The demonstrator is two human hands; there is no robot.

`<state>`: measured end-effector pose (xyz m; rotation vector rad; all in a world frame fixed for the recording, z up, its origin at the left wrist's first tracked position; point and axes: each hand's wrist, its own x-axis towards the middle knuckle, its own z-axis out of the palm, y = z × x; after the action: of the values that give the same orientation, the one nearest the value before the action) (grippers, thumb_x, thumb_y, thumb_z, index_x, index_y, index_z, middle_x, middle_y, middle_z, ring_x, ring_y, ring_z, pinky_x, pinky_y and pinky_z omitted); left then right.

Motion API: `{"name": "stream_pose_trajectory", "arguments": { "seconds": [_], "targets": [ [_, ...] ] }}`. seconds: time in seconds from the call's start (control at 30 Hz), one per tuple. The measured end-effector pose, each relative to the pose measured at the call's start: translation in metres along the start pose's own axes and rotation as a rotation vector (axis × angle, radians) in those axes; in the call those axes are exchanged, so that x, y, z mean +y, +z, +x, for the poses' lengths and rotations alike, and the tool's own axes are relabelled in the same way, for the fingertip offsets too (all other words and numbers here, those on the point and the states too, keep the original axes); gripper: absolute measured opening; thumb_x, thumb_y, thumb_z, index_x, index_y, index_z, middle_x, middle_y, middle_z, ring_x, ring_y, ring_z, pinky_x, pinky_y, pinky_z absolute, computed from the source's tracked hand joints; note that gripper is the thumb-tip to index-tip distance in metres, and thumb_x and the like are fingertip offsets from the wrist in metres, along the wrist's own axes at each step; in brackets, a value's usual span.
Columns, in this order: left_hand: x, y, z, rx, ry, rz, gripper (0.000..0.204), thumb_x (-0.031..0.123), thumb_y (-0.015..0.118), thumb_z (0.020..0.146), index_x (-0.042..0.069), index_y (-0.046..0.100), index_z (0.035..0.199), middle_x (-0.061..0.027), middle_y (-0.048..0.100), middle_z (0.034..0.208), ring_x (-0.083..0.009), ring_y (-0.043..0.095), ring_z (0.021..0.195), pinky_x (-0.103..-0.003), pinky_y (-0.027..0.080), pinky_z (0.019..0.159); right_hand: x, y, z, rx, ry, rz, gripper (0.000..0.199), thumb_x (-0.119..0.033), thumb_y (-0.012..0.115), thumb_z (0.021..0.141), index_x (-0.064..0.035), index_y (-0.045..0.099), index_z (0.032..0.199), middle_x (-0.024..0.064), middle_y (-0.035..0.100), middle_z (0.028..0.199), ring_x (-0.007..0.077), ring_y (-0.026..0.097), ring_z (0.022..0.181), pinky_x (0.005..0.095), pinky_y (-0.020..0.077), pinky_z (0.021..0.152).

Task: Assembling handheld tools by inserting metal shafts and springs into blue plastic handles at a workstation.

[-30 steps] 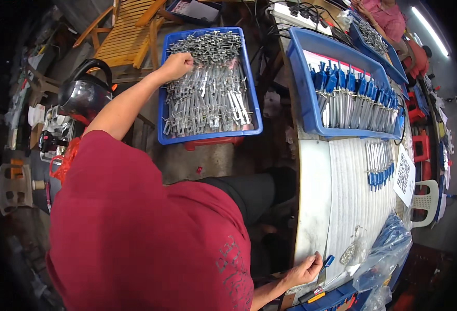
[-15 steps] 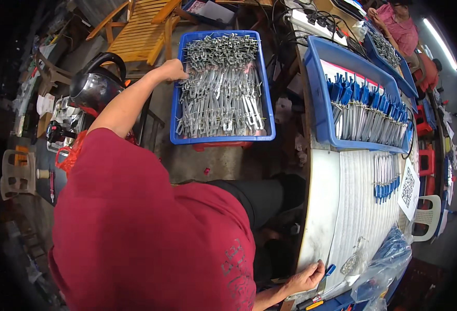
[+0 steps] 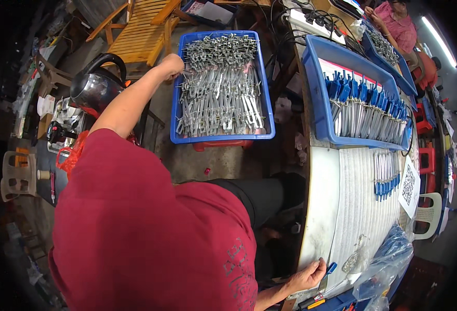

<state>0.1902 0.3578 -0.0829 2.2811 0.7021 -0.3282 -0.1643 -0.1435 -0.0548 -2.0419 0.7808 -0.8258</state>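
Observation:
My left hand (image 3: pixel 172 67) is at the upper left rim of a blue tray (image 3: pixel 174 116), fingers curled together; whatever they hold is hidden. Thin metal strips (image 3: pixel 220 98) fill most of that tray, with a heap of small metal pieces (image 3: pixel 220 50) at its far end. Low on the right, my right hand (image 3: pixel 307 276) rests at the worktable's edge, thumb and fingers pinched. Just beyond its fingers is a blue-handled metal piece (image 3: pixel 331 268); I cannot tell whether the hand holds it.
On the worktable (image 3: pixel 322 192) stands a blue bin (image 3: pixel 319 116) of blue-handled metal pieces. A row of similar pieces (image 3: pixel 386 176) lies on white foam, near a clear plastic bag (image 3: pixel 386 264). A black kettle (image 3: pixel 96 88) stands left. Another person (image 3: pixel 402 31) sits far right.
My left hand has drawn slightly up and back from the strips toward the tray's rim. My right hand has barely moved.

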Motion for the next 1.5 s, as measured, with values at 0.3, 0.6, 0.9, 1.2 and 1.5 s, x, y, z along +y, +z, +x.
{"name": "stream_pose_trajectory", "arguments": {
  "seconds": [0.3,0.6,0.9,1.2,1.5],
  "targets": [
    [0.027,-0.053,-0.004,0.075,0.669,0.144,0.011,0.014,0.054,0.068,0.004,0.058,0.071,-0.0034,0.056,0.06,-0.0131,0.051,0.052,-0.028,0.04,0.048,0.009,-0.001,0.003,-0.02,0.034,0.049,0.018,-0.006,0.048,0.084,0.0057,0.051,0.097,0.0043,0.05,0.085,0.0094,0.044,0.074,0.02,0.0371,0.066],
    [0.128,-0.012,-0.107,-0.787,0.829,0.012,0.019,0.006,0.05,0.066,0.004,0.054,0.084,0.0068,0.042,0.057,-0.0018,0.034,0.047,-0.017,0.026,0.04,-0.007,-0.006,0.003,-0.079,0.049,0.029,0.02,-0.008,0.048,0.084,0.007,0.052,0.096,0.0087,0.053,0.088,0.0149,0.048,0.08,0.0255,0.0396,0.073],
    [0.192,0.117,-0.23,-1.658,1.084,0.123,0.019,0.002,0.049,0.072,0.001,0.052,0.09,0.0035,0.046,0.063,-0.0035,0.04,0.057,-0.019,0.032,0.049,-0.083,0.025,0.014,-0.538,-0.161,0.158,0.013,-0.005,0.051,0.08,0.0043,0.056,0.086,0.0059,0.054,0.078,0.0132,0.049,0.069,0.0236,0.0399,0.063],
    [0.212,0.205,-0.282,-1.987,1.051,0.106,0.02,0.003,0.052,0.075,0.0,0.049,0.095,0.0011,0.049,0.062,-0.0044,0.043,0.057,-0.02,0.034,0.049,-0.064,0.025,-0.005,-0.719,0.262,0.423,0.016,-0.016,0.055,0.082,-0.0003,0.055,0.078,-0.0004,0.048,0.061,0.0062,0.042,0.05,0.0199,0.033,0.045],
    [0.167,0.227,-0.304,-1.709,0.564,-0.529,0.029,0.016,0.058,0.079,0.0,0.048,0.101,-0.0022,0.051,0.07,-0.0057,0.044,0.053,-0.017,0.035,0.045,-0.056,0.026,-0.016,-0.393,0.434,0.722,0.019,-0.019,0.055,0.083,-0.0005,0.056,0.083,-0.0003,0.051,0.062,0.0032,0.04,0.045,0.016,0.031,0.041]
  ]
}}
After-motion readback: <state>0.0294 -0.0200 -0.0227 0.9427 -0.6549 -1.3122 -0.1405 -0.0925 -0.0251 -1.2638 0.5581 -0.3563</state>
